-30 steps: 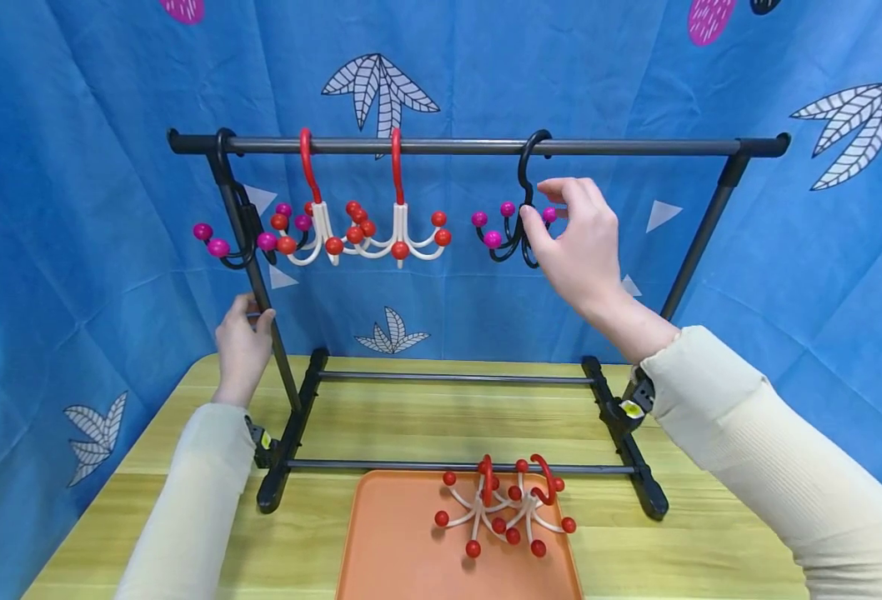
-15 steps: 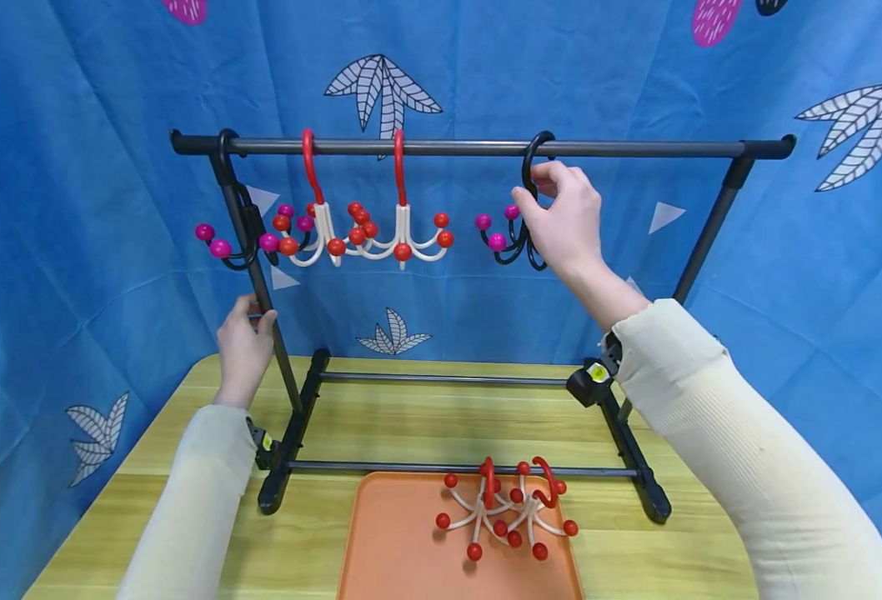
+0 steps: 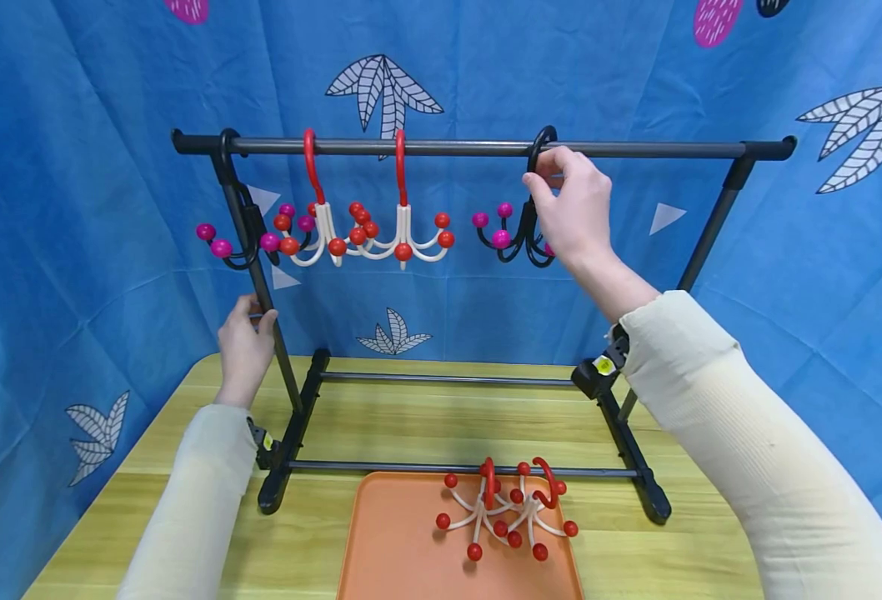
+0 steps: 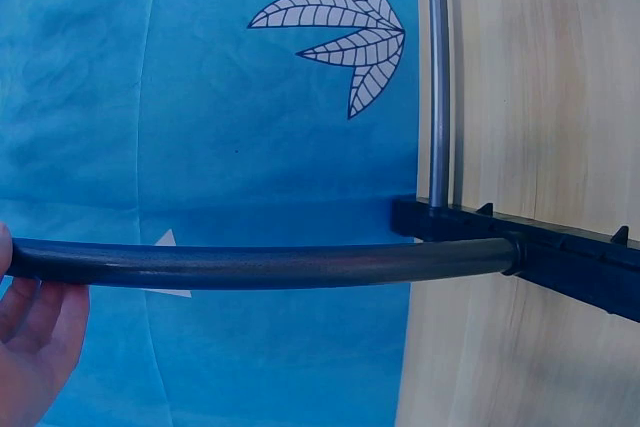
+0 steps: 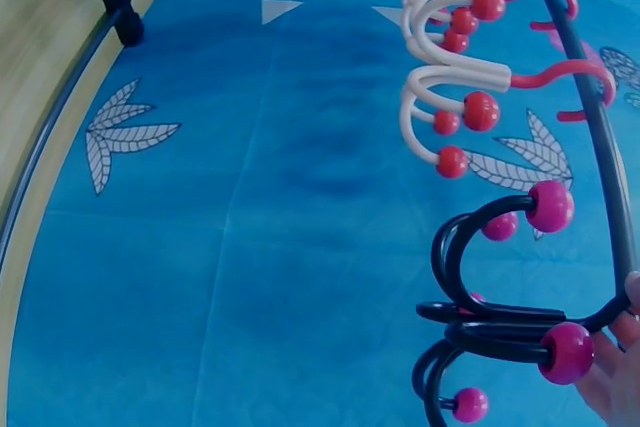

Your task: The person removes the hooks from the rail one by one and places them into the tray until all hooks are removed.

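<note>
My right hand (image 3: 576,208) pinches the hook of a black hanger (image 3: 528,221) with magenta ball tips, just below the rack's top bar (image 3: 471,148). In the right wrist view this black hanger (image 5: 510,337) points its curved arms away from the fingers. My left hand (image 3: 244,350) grips the left post (image 3: 284,362) of the rack. That post (image 4: 250,266) crosses the left wrist view, with the fingertips at its edge. Two white hangers, one further left (image 3: 323,225) and one nearer the middle (image 3: 403,223), hang by red hooks. Another black hanger (image 3: 249,225) hangs at the left end.
An orange tray (image 3: 403,542) stands on the wooden table (image 3: 674,567) in front of the rack. Two white hangers with red balls, a left one (image 3: 478,508) and a right one (image 3: 531,510), lie on it. A blue patterned cloth (image 3: 441,317) hangs behind.
My right hand has moved up the black hanger from its lower neck to its hook, and the hanger has turned slightly. The left hand stays on the post.
</note>
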### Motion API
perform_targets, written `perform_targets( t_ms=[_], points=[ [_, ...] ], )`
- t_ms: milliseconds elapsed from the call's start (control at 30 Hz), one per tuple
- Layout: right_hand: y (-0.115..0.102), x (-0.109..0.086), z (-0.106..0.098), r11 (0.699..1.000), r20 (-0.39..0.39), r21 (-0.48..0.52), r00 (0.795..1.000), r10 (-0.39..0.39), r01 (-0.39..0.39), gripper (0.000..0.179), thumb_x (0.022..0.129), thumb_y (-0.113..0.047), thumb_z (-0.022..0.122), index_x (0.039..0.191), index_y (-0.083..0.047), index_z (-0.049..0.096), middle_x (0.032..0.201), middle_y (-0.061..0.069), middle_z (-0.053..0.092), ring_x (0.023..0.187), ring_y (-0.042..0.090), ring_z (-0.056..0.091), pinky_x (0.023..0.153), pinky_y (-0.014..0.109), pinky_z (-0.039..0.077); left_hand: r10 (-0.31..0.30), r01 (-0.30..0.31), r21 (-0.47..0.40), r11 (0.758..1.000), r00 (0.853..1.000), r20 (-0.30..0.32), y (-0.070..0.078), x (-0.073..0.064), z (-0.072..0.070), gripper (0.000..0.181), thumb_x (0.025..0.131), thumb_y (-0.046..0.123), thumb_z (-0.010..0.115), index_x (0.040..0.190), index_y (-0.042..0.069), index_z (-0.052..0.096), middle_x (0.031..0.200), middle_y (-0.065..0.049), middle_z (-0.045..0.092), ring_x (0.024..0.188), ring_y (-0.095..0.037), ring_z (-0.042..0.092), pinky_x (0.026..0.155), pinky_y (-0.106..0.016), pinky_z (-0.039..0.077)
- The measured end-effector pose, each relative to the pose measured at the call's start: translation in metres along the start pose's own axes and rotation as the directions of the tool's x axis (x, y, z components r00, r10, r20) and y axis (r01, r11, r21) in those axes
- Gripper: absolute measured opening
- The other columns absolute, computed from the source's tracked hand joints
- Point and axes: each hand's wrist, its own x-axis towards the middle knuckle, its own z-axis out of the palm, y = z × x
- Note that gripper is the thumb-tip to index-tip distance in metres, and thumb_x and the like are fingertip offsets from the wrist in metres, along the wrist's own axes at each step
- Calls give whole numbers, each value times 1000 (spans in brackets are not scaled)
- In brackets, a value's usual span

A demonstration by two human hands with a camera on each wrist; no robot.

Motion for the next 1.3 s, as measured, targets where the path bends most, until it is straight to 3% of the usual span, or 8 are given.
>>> perform_targets(
  t_ms=[533, 1300],
  points=[
    [-13, -9, -16, 995, -66, 19, 993, -99, 100, 26, 91, -25, 55, 108, -5, 61, 103, 7, 59, 98, 13, 58, 81, 27, 49, 0, 0, -3, 1000, 1000, -3, 0, -2, -1, 32, 96, 21, 46, 120, 1, 48, 114, -19, 56, 104, -35, 54, 83, -48, 46],
    [9, -79, -2, 965, -27, 163, 979, -202, 203, 19, 88, -18, 60, 101, -4, 63, 98, 7, 60, 94, 15, 59, 74, 34, 54, -8, 8, -2, 1000, 1000, -5, 1, -1, 0, 29, 95, 20, 47, 117, 1, 49, 112, -19, 56, 104, -35, 55, 83, -49, 47]
  ],
)
